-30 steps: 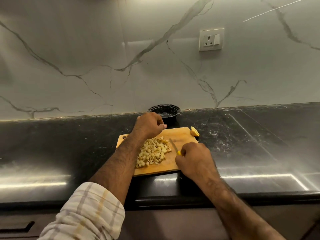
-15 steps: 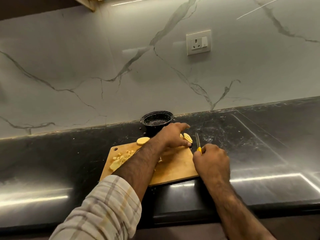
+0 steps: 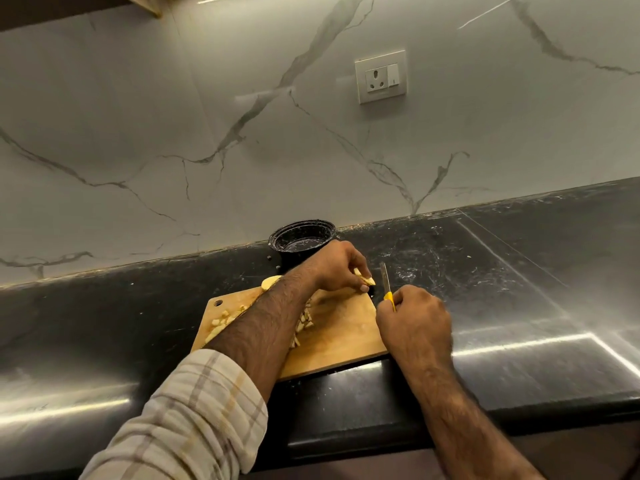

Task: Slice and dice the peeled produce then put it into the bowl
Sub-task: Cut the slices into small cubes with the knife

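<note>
A wooden cutting board (image 3: 343, 337) lies on the black counter. My left hand (image 3: 337, 266) reaches across it and pinches a pale yellow produce slice (image 3: 365, 278) at the board's far right corner. My right hand (image 3: 414, 318) grips a small knife (image 3: 387, 284) with a yellow handle, blade pointing away, just right of the board. Diced produce pieces (image 3: 304, 320) lie on the board, mostly hidden under my left forearm. Another slice (image 3: 270, 282) sits at the board's far edge. The black bowl (image 3: 302, 239) stands behind the board by the wall.
The black counter (image 3: 519, 289) stretches left and right, its front edge close to me. A marble wall with a white socket (image 3: 381, 76) rises behind the bowl. A wooden shelf corner (image 3: 145, 3) shows at the top left.
My left hand left the diced pile, crossed to the board's right corner and picked up the slice there. My right hand shifted right with the knife off the board. The camera view tilted.
</note>
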Demonstrator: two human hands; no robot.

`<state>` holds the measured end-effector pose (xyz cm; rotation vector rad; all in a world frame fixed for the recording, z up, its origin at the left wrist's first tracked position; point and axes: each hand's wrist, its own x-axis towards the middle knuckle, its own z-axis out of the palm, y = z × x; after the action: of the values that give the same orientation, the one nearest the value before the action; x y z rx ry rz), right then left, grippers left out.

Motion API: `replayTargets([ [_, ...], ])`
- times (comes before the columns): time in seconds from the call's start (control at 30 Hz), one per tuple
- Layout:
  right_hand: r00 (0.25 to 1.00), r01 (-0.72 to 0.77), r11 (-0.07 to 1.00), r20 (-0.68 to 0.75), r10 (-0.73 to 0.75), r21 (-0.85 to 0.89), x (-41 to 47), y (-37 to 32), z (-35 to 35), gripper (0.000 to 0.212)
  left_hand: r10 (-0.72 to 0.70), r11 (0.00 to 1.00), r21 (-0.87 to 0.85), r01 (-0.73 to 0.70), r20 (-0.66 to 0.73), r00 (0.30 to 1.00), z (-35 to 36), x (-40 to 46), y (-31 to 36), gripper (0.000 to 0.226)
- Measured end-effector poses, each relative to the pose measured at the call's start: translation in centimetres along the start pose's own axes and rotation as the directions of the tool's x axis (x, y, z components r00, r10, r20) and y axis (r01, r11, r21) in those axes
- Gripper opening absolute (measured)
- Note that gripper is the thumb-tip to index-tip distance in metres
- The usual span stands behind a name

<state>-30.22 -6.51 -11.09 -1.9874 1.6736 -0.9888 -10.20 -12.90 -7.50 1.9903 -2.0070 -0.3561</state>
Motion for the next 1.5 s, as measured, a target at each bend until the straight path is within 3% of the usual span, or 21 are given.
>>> replayTargets([
  [0.27,0.999,0.035,0.999,-0.020,-0.035,0.000,-0.3,0.1,0.1,0.021,0.077,0.994,-0.062,-0.085,-0.129,0.989,-0.1,-1.5,0.1,0.010],
  [0.4,0.992,0.130,0.991,0.003,-0.130,0.034,-0.9,-0.4,0.4,0.020,-0.070,0.962,-0.272,0.012,-0.206,0.976,-1.1,-2.6,-0.5,0.011],
  [0.53,0.977,0.204,0.979,0.064,-0.204,0.005,-1.5,-1.1,0.7,0.023,-0.184,0.887,-0.443,0.133,-0.072,0.980,-2.8,-4.6,-1.5,0.018],
  [0.63,0.962,0.255,0.964,0.124,-0.245,-0.073,-1.9,-1.9,0.9,0.030,-0.226,0.915,-0.331,0.233,0.061,0.972,-2.9,-5.8,-2.2,0.025],
  [0.83,0.922,0.340,0.911,0.273,-0.273,-0.235,-2.2,-3.0,1.3,0.024,-0.276,0.961,-0.010,0.276,-0.062,0.959,-2.6,-6.6,-2.9,0.014],
  [0.93,0.880,0.399,0.873,0.384,-0.278,-0.282,-1.9,-3.4,1.0,0.030,-0.256,0.966,-0.022,0.256,0.027,0.966,-2.7,-7.3,-3.3,0.010],
  [1.1,0.863,0.358,0.886,0.466,-0.194,-0.296,-0.9,-4.4,0.4,0.036,-0.165,0.985,-0.017,0.170,0.158,0.974,-3.8,-8.1,-4.2,0.019],
  [1.3,0.898,0.301,0.911,0.406,-0.171,-0.282,-1.0,-5.0,0.0,0.038,-0.175,0.980,-0.083,0.179,0.054,0.983,-2.7,-7.6,-3.9,0.022],
  [1.5,0.866,0.351,0.888,0.464,-0.187,-0.298,-1.5,-5.7,0.3,0.038,-0.206,0.976,-0.077,0.203,-0.036,0.978,-1.1,-7.4,-3.3,0.012],
])
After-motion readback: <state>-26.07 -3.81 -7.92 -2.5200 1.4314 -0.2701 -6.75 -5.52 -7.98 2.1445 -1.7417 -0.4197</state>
